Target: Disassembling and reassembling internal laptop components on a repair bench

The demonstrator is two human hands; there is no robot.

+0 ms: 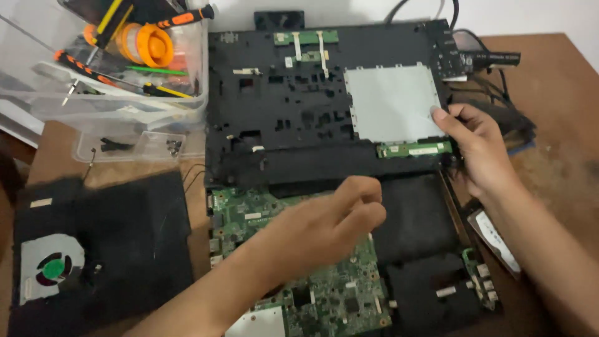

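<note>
Head view: your right hand is pinching the right edge of the black cover, fingers closed on it beside the grey metal plate. The cover lies flat, its long axis running left to right, beyond the green board. Your left hand hovers over that board, curled shut in a loose fist; whether it holds anything, you can't tell from here. So the right hand is on the cover, the left just short of its near edge.
</note>
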